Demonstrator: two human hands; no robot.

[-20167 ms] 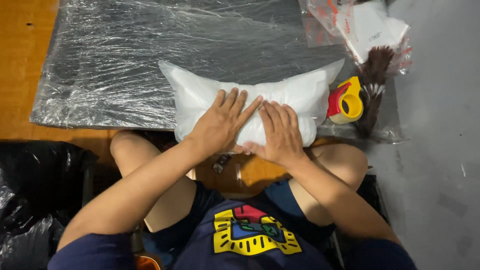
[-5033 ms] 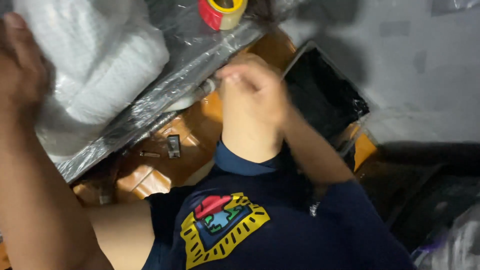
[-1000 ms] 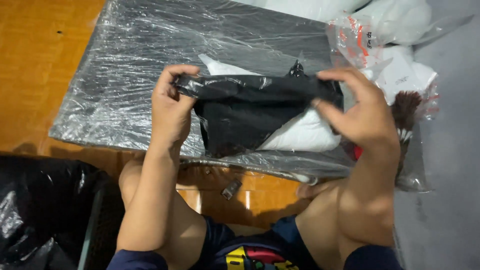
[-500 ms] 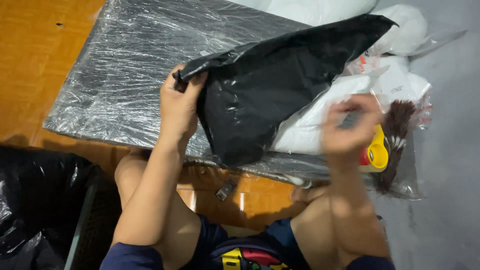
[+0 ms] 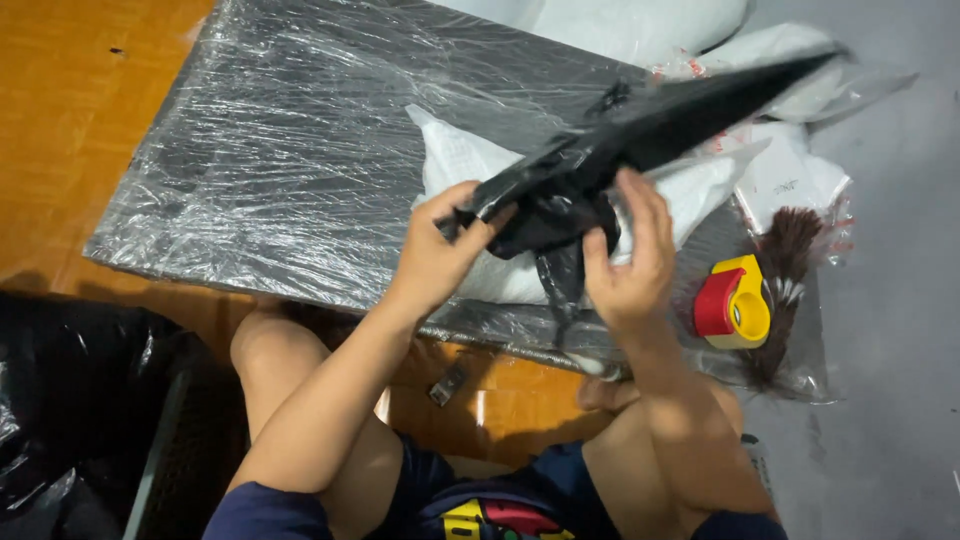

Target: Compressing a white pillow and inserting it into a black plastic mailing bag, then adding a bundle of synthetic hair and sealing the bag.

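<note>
My left hand [image 5: 440, 255] grips the lower corner of a black plastic bag [image 5: 640, 130], which stretches flat and edge-on up to the right. My right hand [image 5: 625, 265] touches the crumpled lower part of the bag with its fingers spread; whether it grips is hard to tell. Under the bag a white soft parcel [image 5: 470, 165] lies on a dark board wrapped in clear film [image 5: 270, 160]. My bare knees are below the board's near edge.
A red and yellow tape dispenser [image 5: 735, 300] lies right of my right hand beside a dark brush [image 5: 785, 250]. More white parcels [image 5: 620, 20] lie at the top right. Black bags [image 5: 70, 400] fill the lower left. Orange wooden floor [image 5: 60, 120] lies left, grey floor right.
The black bag, spread wide half a second ago, has turned edge-on into a thin strip. My right hand has risen from beside the tape dispenser to the bag's lower part.
</note>
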